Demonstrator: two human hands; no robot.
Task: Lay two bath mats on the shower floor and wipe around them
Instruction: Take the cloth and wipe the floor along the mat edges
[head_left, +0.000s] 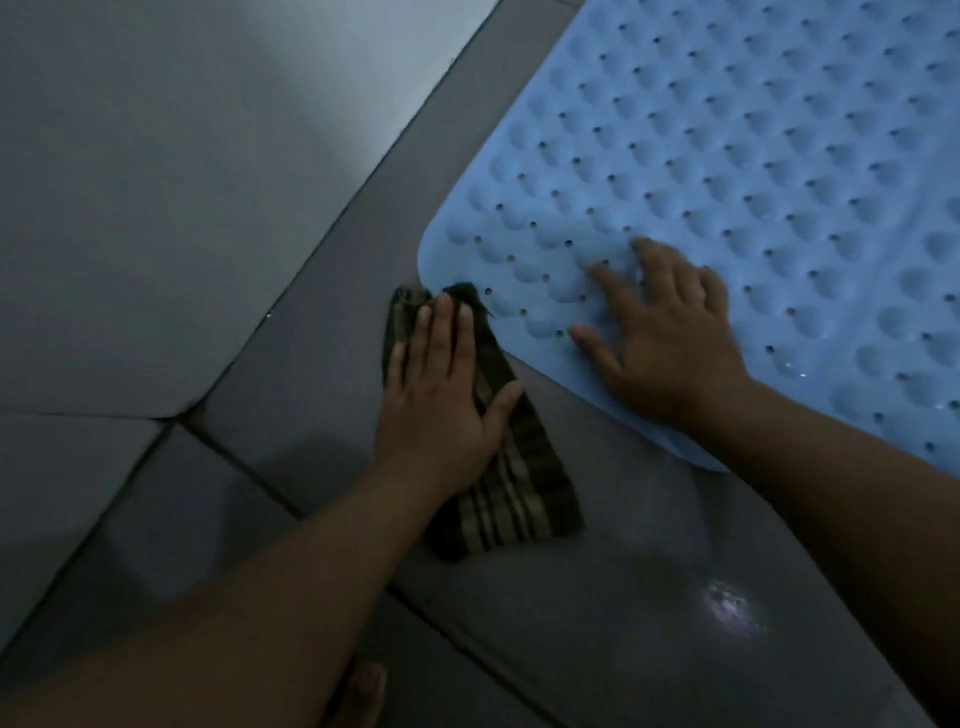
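We're wiping beside the mat (727, 171): left hand (441, 384) flat on the cloth (514, 467), right hand (670, 332) spread, steadying it; next, slide along its edge.

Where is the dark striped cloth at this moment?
In the head view, the dark striped cloth lies on the grey tiled floor at lower centre, under the flat left hand, its far end touching the blue rubber bath mat's corner.

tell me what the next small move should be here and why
Probably slide the striped cloth along the floor beside the blue mat's near edge. The left hand already presses it flat at the mat's corner, and the right hand rests spread on the mat, steadying it.
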